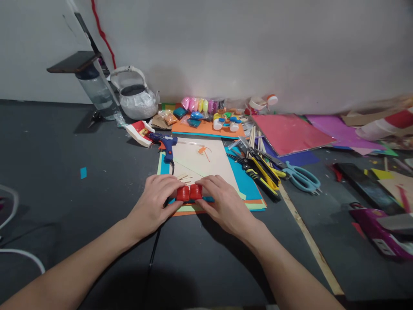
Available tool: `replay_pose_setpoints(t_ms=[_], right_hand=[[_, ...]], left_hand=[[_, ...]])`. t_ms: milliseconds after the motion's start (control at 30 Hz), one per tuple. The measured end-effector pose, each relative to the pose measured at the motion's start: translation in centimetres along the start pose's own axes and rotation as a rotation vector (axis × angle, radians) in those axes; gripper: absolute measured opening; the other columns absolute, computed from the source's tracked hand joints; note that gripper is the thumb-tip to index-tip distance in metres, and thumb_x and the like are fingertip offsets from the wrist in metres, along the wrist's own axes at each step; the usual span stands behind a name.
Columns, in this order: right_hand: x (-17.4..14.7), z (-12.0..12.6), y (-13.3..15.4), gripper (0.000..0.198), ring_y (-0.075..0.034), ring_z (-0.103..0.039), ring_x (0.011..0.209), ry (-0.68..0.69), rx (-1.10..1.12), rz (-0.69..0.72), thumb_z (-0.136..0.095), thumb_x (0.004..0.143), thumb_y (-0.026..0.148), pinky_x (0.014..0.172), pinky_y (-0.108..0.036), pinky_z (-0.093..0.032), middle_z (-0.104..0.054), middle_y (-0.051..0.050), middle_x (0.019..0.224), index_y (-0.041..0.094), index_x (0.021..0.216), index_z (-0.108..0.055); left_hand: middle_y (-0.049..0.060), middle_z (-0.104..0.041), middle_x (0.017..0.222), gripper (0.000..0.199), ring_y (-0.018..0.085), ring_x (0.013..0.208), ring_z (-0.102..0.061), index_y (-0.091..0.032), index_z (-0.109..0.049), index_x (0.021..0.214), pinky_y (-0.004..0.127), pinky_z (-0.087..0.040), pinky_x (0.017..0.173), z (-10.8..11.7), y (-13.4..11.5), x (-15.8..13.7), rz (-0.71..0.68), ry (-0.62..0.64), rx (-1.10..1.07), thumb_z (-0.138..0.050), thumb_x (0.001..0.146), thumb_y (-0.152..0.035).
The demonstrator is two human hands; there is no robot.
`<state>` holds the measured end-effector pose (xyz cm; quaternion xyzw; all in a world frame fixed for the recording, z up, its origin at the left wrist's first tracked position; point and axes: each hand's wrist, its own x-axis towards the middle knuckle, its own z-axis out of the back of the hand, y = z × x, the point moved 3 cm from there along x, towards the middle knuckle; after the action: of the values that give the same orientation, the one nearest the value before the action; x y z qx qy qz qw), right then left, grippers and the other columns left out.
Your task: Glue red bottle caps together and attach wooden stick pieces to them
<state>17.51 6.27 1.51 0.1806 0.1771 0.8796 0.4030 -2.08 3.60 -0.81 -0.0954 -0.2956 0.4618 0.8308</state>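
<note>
Two red bottle caps (189, 193) stand side by side with a thin gap between them, held over the near edge of the paper stack (206, 168). My left hand (158, 198) grips the left cap between thumb and fingers. The right cap is pinched the same way by my right hand (222, 202). Just beyond the caps, several short wooden sticks (183, 177) lie on the pale top sheet. Farther back on that sheet are a blue glue gun (168, 145) and a small orange scrap (202, 150).
Cutters and pliers (258, 172) lie right of the paper, beside blue-handled scissors (301, 176). Behind stand a kettle (137, 101), a water bottle (98, 92) and bagged clay (200, 104). Coloured sheets (290, 131), a phone (368, 187) and a purple power strip (380, 230) lie right.
</note>
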Motion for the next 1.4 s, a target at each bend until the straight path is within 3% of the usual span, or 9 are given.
replay_pose_setpoints(t_ms=[167,433,700,933,1033,1167,1400], right_hand=[[-0.1,0.5,-0.5,0.022,-0.028,-0.055,0.099,-0.008,-0.076,-0.001,-0.063,0.090,0.017,0.085,-0.044,-0.050,-0.064,-0.011,0.105,0.016,0.112,-0.058],[0.0,0.3,-0.1,0.024,-0.027,-0.055,0.095,0.069,-0.065,0.017,-0.064,0.090,0.019,0.084,-0.043,-0.050,-0.065,-0.011,0.102,0.013,0.113,-0.060],[-0.1,0.1,0.0,0.022,-0.027,-0.055,0.094,0.052,-0.096,0.039,-0.062,0.091,0.020,0.082,-0.044,-0.050,-0.065,-0.012,0.101,0.014,0.112,-0.061],[0.0,0.7,-1.1,0.022,-0.028,-0.056,0.092,0.042,-0.187,-0.050,-0.068,0.089,0.026,0.080,-0.044,-0.050,-0.065,-0.012,0.099,0.015,0.107,-0.063],[0.0,1.1,-1.2,0.031,-0.028,-0.057,0.096,-0.039,-0.119,-0.037,-0.065,0.092,0.033,0.084,-0.045,-0.050,-0.066,-0.013,0.102,0.013,0.115,-0.061],[-0.1,1.4,-1.2,0.021,-0.027,-0.060,0.096,-0.143,-0.058,-0.007,-0.055,0.097,0.027,0.084,-0.045,-0.051,-0.067,-0.012,0.101,0.014,0.112,-0.062],[0.0,1.4,-1.2,0.016,-0.024,-0.060,0.091,-0.167,-0.017,0.025,-0.052,0.098,0.022,0.080,-0.042,-0.052,-0.067,-0.010,0.097,0.017,0.106,-0.065]], left_hand=[[0.011,-0.068,0.118,0.025,0.026,0.116,-0.057,-0.019,-0.058,0.118,0.043,-0.037,0.099,0.9,0.0,0.1,0.007,-0.068,0.027,-0.058,0.094,-0.028],[0.009,-0.068,0.118,0.027,0.025,0.116,-0.057,-0.020,-0.056,0.119,0.044,-0.037,0.100,0.0,-0.4,0.3,-0.013,-0.019,-0.017,-0.059,0.094,-0.031],[0.008,-0.069,0.117,0.028,0.025,0.116,-0.057,-0.021,-0.056,0.119,0.044,-0.037,0.099,-0.1,-0.3,0.3,-0.008,0.004,-0.012,-0.059,0.094,-0.032],[0.010,-0.067,0.117,0.030,0.026,0.116,-0.056,-0.020,-0.056,0.119,0.044,-0.037,0.099,0.3,0.4,0.0,0.034,-0.004,0.012,-0.061,0.093,-0.032],[0.010,-0.066,0.118,0.032,0.027,0.118,-0.054,-0.019,-0.055,0.120,0.045,-0.037,0.100,0.2,0.2,-0.2,0.019,0.043,-0.012,-0.062,0.092,-0.032],[0.011,-0.065,0.123,0.035,0.028,0.120,-0.053,-0.020,-0.054,0.122,0.047,-0.037,0.102,0.4,0.4,-0.3,0.040,0.042,-0.009,-0.061,0.092,-0.038],[0.010,-0.066,0.120,0.031,0.027,0.119,-0.053,-0.019,-0.056,0.122,0.046,-0.039,0.101,0.9,0.7,-0.3,0.060,-0.025,-0.004,-0.059,0.094,-0.032]])
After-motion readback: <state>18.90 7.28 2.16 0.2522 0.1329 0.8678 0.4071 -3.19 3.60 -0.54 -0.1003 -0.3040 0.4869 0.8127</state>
